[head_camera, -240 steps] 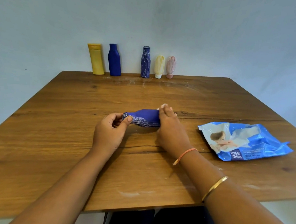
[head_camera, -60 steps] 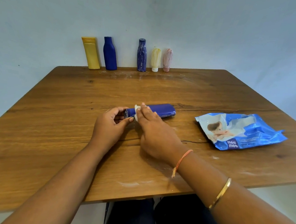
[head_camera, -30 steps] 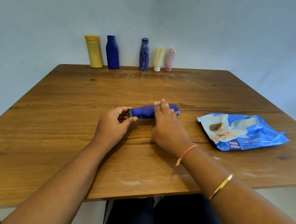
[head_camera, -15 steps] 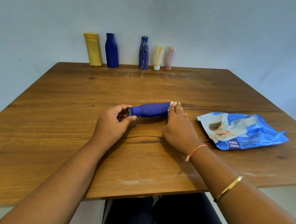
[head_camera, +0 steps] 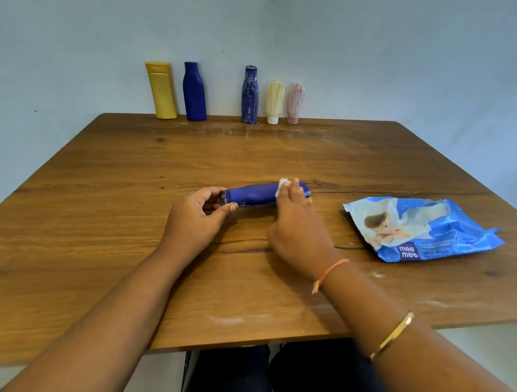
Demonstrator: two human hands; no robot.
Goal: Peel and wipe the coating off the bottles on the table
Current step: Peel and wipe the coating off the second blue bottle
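Where the near edge of the brown wooden table (head_camera: 96, 246) cuts across the person's dark-trousered lap (head_camera: 228, 375), two bare forearms reach forward over the top, the right one wearing a thin gold bangle (head_camera: 392, 336) and, nearer the wrist, an orange thread (head_camera: 328, 273). Pale white smears (head_camera: 228, 319) mark the wood between the arms. Further on, the left hand (head_camera: 195, 219) has its thumb and fingers curled narrowly round the cap end of a dark blue plastic bottle (head_camera: 251, 194), which lies on its side near the middle of the table, cap pointing left. The right hand (head_camera: 298, 225) covers the bottle's other end, fingers close together and bent over its body, holding a crumpled white wipe (head_camera: 283, 185) against the blue surface; its thumb is hidden. To the right, apart from the hand, a flat blue and white wet-wipes pack (head_camera: 421, 230) lies on the wood. At the far edge, five bottles stand upright in a row against the pale wall (head_camera: 381, 52): a yellow flat-sided bottle (head_camera: 161, 90), just beside it a plain blue shouldered bottle (head_camera: 194, 92), then after a gap a blue bottle streaked with white (head_camera: 250, 95), a small cream bottle standing on its white cap (head_camera: 274, 103), and a small pink bottle streaked with white (head_camera: 295, 103).
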